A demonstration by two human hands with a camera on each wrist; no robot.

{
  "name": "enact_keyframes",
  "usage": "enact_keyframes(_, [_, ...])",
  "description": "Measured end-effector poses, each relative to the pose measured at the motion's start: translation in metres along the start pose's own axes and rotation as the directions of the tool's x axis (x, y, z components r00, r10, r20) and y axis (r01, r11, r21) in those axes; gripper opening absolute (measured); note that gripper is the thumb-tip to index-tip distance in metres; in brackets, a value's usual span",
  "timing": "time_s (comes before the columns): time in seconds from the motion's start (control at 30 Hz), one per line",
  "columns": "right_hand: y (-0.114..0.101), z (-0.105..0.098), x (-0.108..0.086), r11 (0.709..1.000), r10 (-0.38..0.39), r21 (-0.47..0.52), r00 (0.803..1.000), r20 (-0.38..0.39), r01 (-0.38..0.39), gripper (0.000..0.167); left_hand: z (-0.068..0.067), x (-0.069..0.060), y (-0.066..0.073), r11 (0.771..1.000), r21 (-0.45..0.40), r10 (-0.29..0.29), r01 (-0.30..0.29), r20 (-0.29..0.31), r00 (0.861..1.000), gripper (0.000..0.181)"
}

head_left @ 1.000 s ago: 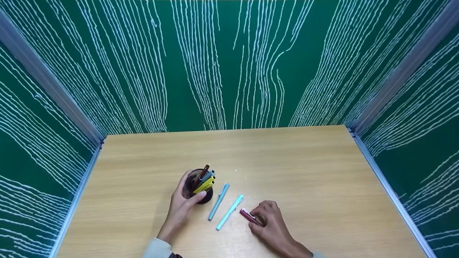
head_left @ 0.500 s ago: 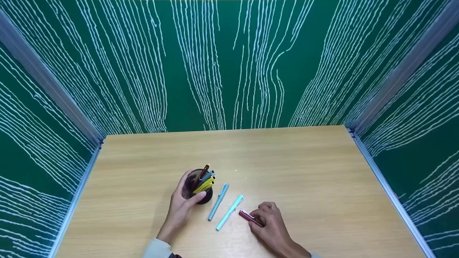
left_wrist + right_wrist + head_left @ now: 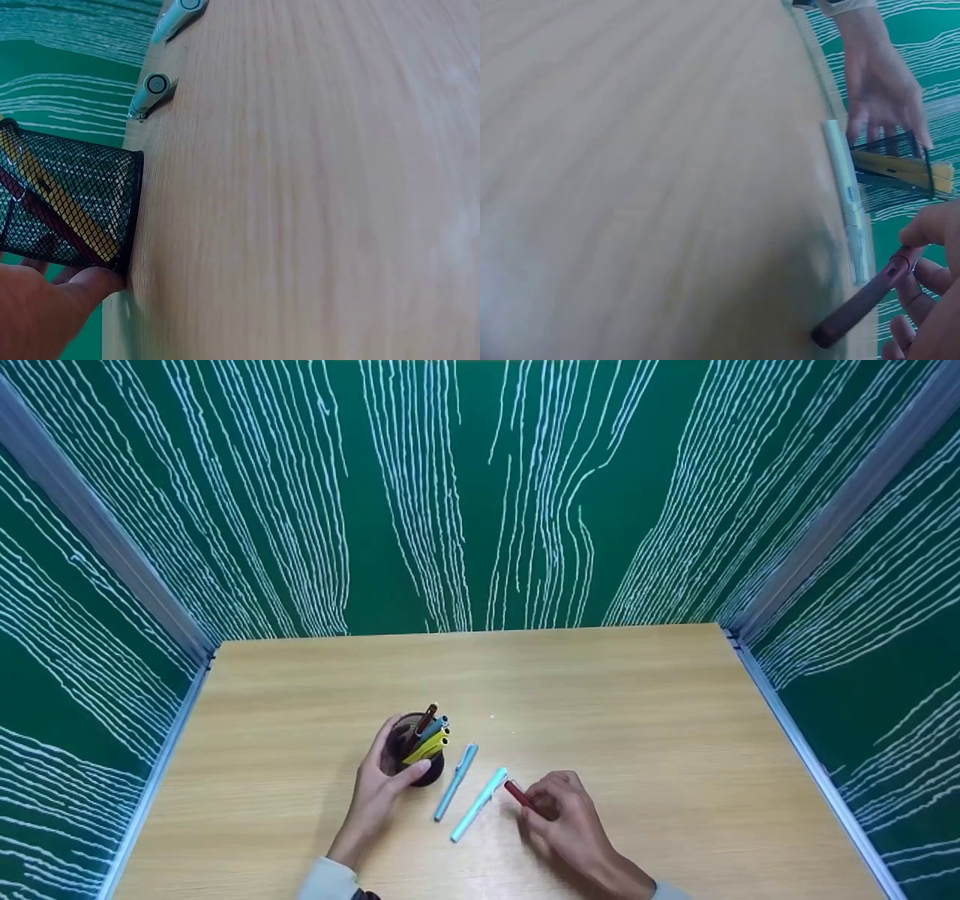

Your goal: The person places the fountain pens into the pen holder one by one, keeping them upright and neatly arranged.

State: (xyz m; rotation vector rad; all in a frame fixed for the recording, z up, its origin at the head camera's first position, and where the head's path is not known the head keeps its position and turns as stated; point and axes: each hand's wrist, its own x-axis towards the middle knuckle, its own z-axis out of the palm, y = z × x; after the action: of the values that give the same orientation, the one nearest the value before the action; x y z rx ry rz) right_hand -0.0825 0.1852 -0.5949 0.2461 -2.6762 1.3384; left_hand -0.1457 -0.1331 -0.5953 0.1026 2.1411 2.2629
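Observation:
My left hand (image 3: 382, 787) grips a black mesh pen cup (image 3: 75, 199) standing upright on the table, thumb on its near side. In the cup lean a dark red pen (image 3: 427, 721), a blue pen (image 3: 435, 726) and yellow pens (image 3: 429, 748). My right hand (image 3: 570, 825) pinches another dark red pen (image 3: 862, 300) between thumb and fingers. That pen slants, and its far end lies under the hand in the head view. Between the hands are a blue pen (image 3: 456, 782) and a light turquoise pen (image 3: 478, 806), flat on the wood and roughly parallel.
The wooden table (image 3: 637, 690) is bounded by green walls (image 3: 480, 495) with wavy white lines. Metal posts (image 3: 832, 510) stand at the corners, and rails (image 3: 817, 765) run along both sides.
My right hand has moved slightly up in the head view, and the dark red pen it holds has risen off the table. The left hand and cup have stayed put.

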Motion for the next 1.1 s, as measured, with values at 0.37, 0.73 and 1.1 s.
enact_keyframes(0.37, [-0.019,-0.010,0.010,0.997,0.031,0.077,0.999,-0.042,-0.028,0.031,-0.001,0.001,-0.003,1.000,0.000,0.021,-0.021,0.005,1.000,0.094])
enact_keyframes(0.73, [-0.033,-0.011,0.024,0.990,-0.089,0.102,0.991,-0.099,0.099,0.038,-0.002,0.001,-0.002,1.000,0.002,0.003,-0.003,-0.003,1.000,0.095])
enact_keyframes(1.1, [-0.056,-0.004,0.036,0.976,-0.095,0.186,0.992,-0.087,0.110,0.037,-0.001,0.002,-0.003,1.000,0.019,-0.006,0.006,-0.010,1.000,0.094])
